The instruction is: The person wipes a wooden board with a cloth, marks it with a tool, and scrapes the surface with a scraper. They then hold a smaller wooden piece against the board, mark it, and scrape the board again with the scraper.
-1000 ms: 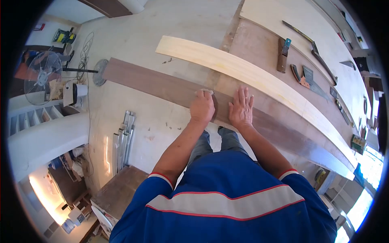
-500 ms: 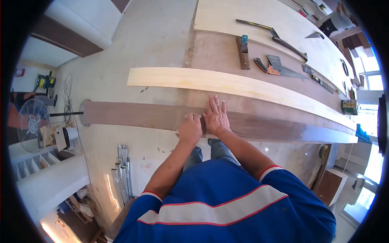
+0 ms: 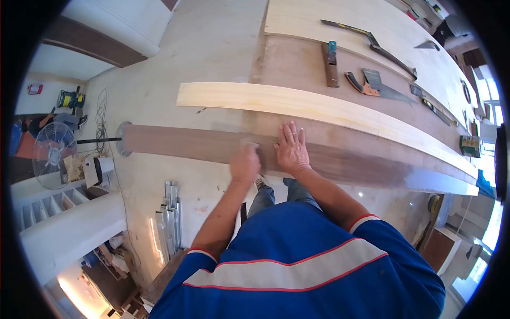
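A long brown wooden board (image 3: 186,142) lies across in front of me, its right end pale and shiny. My right hand (image 3: 293,153) rests flat on it, fingers stretched out and slightly apart. Just to its left, my left hand (image 3: 245,164) is closed in a fist over the board and smeared by motion. Something dark shows at the fist's right side, too blurred to name. Beyond the hands, a pale wood strip (image 3: 228,95) runs alongside the board on the brown worktop (image 3: 297,64).
On the worktop lie a wooden hand plane (image 3: 330,69), an orange-handled saw (image 3: 369,87), a black hacksaw-like tool (image 3: 374,45) and a tin (image 3: 470,145). Metal profiles (image 3: 169,212) and a fan (image 3: 54,154) stand at the left. Another person (image 3: 454,26) is partly visible far right.
My left hand has moved slightly left, away from my right hand, and is now blurred. My right hand stays flat on the board. The whole view has shifted a little.
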The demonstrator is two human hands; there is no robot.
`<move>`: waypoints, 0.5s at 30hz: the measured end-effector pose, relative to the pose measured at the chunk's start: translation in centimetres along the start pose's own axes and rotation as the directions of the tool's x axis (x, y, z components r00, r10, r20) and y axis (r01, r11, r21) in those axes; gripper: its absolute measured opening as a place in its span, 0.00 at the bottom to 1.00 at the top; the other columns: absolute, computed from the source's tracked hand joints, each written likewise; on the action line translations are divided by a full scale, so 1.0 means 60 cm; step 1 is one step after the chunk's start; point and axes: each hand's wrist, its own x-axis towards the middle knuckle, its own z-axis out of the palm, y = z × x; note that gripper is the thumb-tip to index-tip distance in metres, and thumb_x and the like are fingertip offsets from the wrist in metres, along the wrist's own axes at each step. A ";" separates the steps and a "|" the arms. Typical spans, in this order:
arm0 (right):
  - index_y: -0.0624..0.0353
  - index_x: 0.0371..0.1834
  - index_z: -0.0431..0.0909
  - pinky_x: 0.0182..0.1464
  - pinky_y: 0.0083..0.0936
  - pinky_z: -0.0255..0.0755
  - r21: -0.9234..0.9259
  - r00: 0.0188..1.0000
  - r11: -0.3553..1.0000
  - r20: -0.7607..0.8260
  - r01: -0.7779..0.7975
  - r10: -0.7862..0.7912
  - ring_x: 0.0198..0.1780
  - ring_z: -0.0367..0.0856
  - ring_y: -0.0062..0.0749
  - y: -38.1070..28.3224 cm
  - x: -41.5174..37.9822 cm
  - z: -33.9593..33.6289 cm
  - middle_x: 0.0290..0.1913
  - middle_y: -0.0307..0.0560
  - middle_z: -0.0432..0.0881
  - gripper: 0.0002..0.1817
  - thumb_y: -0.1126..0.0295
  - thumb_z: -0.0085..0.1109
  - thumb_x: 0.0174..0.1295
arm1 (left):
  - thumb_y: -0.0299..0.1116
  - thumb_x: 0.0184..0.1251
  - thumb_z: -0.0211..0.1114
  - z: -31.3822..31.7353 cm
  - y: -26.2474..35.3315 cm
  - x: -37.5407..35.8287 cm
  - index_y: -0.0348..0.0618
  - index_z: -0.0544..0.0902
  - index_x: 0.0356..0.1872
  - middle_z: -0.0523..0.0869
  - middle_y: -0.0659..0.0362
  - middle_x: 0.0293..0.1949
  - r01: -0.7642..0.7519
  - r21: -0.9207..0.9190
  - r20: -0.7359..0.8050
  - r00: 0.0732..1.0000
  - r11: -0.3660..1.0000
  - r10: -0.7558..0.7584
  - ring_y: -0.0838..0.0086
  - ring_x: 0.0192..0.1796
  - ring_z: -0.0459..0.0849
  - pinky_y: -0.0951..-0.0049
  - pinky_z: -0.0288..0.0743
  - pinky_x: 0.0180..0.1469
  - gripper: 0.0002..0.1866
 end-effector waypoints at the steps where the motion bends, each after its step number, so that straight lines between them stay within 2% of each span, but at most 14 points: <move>1: 0.69 0.77 0.63 0.82 0.63 0.43 0.001 1.000 1.000 0.002 0.001 -0.001 0.86 0.46 0.56 -0.001 0.003 -0.004 0.83 0.61 0.55 0.36 0.56 0.52 0.73 | 0.33 0.66 0.63 -0.014 -0.021 0.020 0.43 0.83 0.41 0.85 0.48 0.41 0.104 0.020 0.054 0.993 0.994 -0.105 0.50 0.35 0.88 0.49 0.83 0.37 0.08; 2: 0.69 0.77 0.64 0.82 0.63 0.44 0.005 1.000 1.000 0.001 0.003 -0.003 0.86 0.47 0.56 -0.002 0.002 -0.005 0.83 0.61 0.56 0.36 0.56 0.52 0.72 | 0.34 0.66 0.63 -0.029 -0.039 0.039 0.43 0.83 0.40 0.85 0.48 0.41 0.205 0.048 0.102 0.972 0.977 -0.209 0.50 0.37 0.88 0.49 0.83 0.38 0.07; 5: 0.69 0.77 0.64 0.80 0.63 0.46 0.017 0.999 1.000 -0.040 0.019 -0.018 0.85 0.50 0.56 0.003 0.000 -0.002 0.81 0.61 0.59 0.37 0.54 0.55 0.71 | 0.35 0.66 0.65 -0.073 -0.039 0.087 0.41 0.85 0.39 0.87 0.48 0.40 0.120 -0.001 -0.235 0.965 0.993 -0.116 0.49 0.39 0.88 0.50 0.83 0.40 0.08; 8: 0.68 0.78 0.62 0.80 0.64 0.45 0.149 0.995 0.987 -0.089 0.066 -0.053 0.84 0.51 0.57 0.018 -0.005 -0.010 0.80 0.63 0.60 0.41 0.52 0.59 0.68 | 0.33 0.66 0.67 -0.138 0.065 0.131 0.39 0.86 0.42 0.87 0.48 0.39 -0.009 -0.173 -0.337 0.940 0.985 -0.050 0.50 0.40 0.87 0.53 0.82 0.43 0.09; 9: 0.66 0.82 0.56 0.77 0.60 0.57 0.188 0.972 0.976 -0.227 0.112 -0.068 0.79 0.62 0.61 0.023 -0.006 -0.013 0.79 0.64 0.62 0.45 0.58 0.65 0.65 | 0.33 0.66 0.67 -0.148 0.098 0.149 0.38 0.86 0.43 0.87 0.47 0.39 -0.072 -0.251 -0.376 0.926 0.965 -0.029 0.50 0.40 0.87 0.55 0.82 0.43 0.10; 10: 0.66 0.82 0.54 0.74 0.58 0.62 0.419 0.981 0.906 -0.195 0.069 0.015 0.76 0.67 0.60 0.022 -0.003 -0.043 0.78 0.64 0.63 0.46 0.60 0.65 0.65 | 0.32 0.66 0.67 -0.153 0.131 0.164 0.37 0.86 0.44 0.88 0.47 0.40 -0.134 -0.325 -0.409 0.913 0.936 -0.011 0.50 0.39 0.87 0.56 0.82 0.44 0.11; 11: 0.66 0.83 0.52 0.71 0.55 0.68 0.625 0.986 0.781 -0.145 0.024 0.086 0.73 0.71 0.59 0.022 -0.003 -0.075 0.77 0.65 0.64 0.47 0.62 0.66 0.65 | 0.32 0.66 0.67 -0.156 0.162 0.175 0.36 0.86 0.45 0.88 0.46 0.40 -0.196 -0.395 -0.441 0.898 0.898 0.002 0.50 0.39 0.87 0.57 0.82 0.45 0.11; 12: 0.66 0.84 0.49 0.68 0.52 0.73 0.792 0.987 0.610 -0.085 -0.017 0.138 0.70 0.75 0.58 0.024 0.003 -0.100 0.76 0.65 0.65 0.49 0.64 0.67 0.64 | 0.32 0.67 0.66 -0.158 0.191 0.183 0.35 0.86 0.46 0.88 0.46 0.40 -0.153 -0.525 -0.359 0.932 0.837 -0.055 0.51 0.40 0.87 0.59 0.81 0.45 0.12; 13: 0.62 0.85 0.47 0.59 0.39 0.81 0.818 0.945 0.553 -0.288 0.158 0.157 0.61 0.83 0.45 0.032 0.017 -0.093 0.73 0.59 0.70 0.50 0.68 0.69 0.64 | 0.32 0.67 0.66 -0.160 0.220 0.186 0.35 0.86 0.46 0.88 0.46 0.41 -0.101 -0.640 -0.266 0.959 0.761 -0.097 0.53 0.40 0.87 0.60 0.81 0.46 0.12; 14: 0.62 0.85 0.48 0.60 0.37 0.80 0.945 0.963 0.311 -0.173 0.103 0.206 0.62 0.81 0.42 0.050 0.021 -0.093 0.73 0.56 0.70 0.49 0.66 0.68 0.65 | 0.32 0.68 0.66 -0.161 0.244 0.190 0.34 0.85 0.47 0.88 0.46 0.41 -0.042 -0.740 -0.166 0.979 0.672 -0.122 0.54 0.41 0.87 0.61 0.80 0.47 0.13; 15: 0.61 0.85 0.49 0.61 0.35 0.79 0.998 0.974 0.045 -0.053 0.044 0.222 0.64 0.80 0.38 0.063 0.028 -0.114 0.73 0.54 0.70 0.49 0.64 0.68 0.65 | 0.34 0.70 0.65 -0.161 0.262 0.189 0.31 0.85 0.47 0.88 0.45 0.43 -0.034 -0.718 -0.106 0.993 0.695 -0.061 0.58 0.43 0.87 0.63 0.80 0.48 0.14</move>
